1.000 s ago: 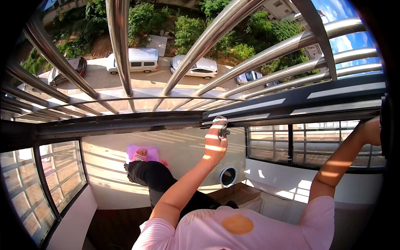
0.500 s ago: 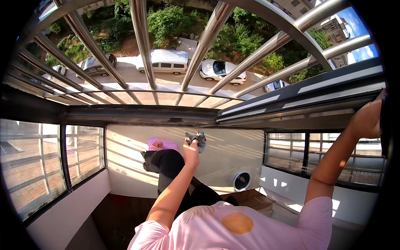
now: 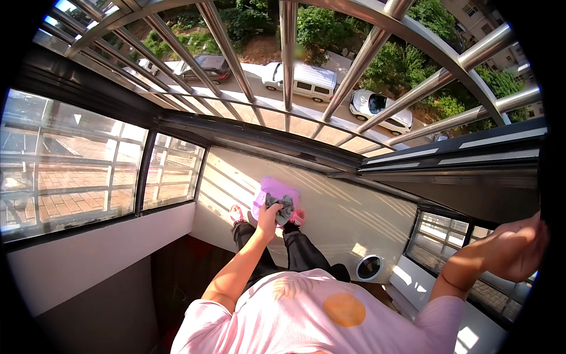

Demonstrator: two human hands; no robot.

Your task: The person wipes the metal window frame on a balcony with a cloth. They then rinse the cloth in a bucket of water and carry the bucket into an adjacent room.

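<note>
My left hand (image 3: 269, 217) is closed around a crumpled grey cloth (image 3: 283, 207), held in front of my body. Beneath the cloth in this view is a pink-purple plastic item (image 3: 272, 185), whose exact kind I cannot make out. My right hand (image 3: 514, 251) is raised at the far right, near the sliding window's dark frame (image 3: 460, 156). Its fingers look loosely bent and apart, with nothing visible in them; the picture's dark rim cuts off part of them.
Beyond the window sill (image 3: 253, 137) is a cage of metal bars (image 3: 287, 59), with parked cars below. Glass panes (image 3: 71, 159) flank me. My pink-slippered feet stand on the sunlit pale floor (image 3: 336, 206), near a round dark opening with a white rim (image 3: 369, 267).
My view has turned, shifting the scene. My right hand has come down and away from the window frame's edge. Both feet now stand by the pink-purple item. The cloth stays in my left hand.
</note>
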